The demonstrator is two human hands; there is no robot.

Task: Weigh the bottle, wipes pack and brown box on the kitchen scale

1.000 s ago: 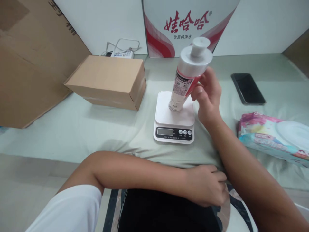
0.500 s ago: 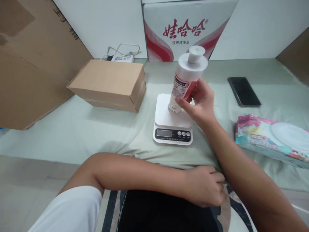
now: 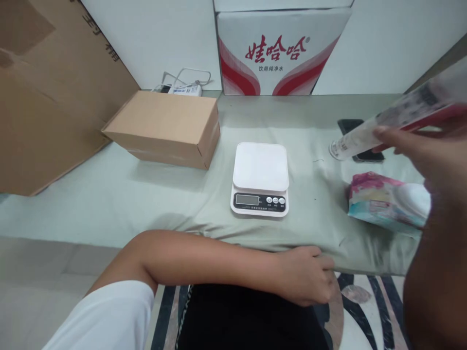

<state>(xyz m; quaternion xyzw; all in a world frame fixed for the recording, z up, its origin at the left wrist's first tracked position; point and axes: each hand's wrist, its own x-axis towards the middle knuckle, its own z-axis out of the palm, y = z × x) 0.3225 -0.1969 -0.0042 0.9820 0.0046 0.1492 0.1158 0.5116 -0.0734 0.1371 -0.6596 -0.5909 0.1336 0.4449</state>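
Note:
My right hand (image 3: 434, 155) is raised at the right edge of view, blurred, and grips a white bottle with a red label (image 3: 386, 124), tilted with its base pointing left and down. The white kitchen scale (image 3: 260, 177) sits in the middle of the table with a bare platform. My left hand (image 3: 305, 282) rests in a loose fist at the table's near edge, and its forearm lies across my lap. The left hand holds nothing.
A brown cardboard box (image 3: 166, 127) lies left of the scale, with a large cardboard sheet (image 3: 47, 92) further left. A red and white carton (image 3: 280, 51) stands at the back. A pack of wipes (image 3: 383, 200) and a dark phone (image 3: 355, 127) lie to the right.
My right hand has lifted the bottle off the scale and carried it up and to the right, tipping it over. The left hand has stayed still.

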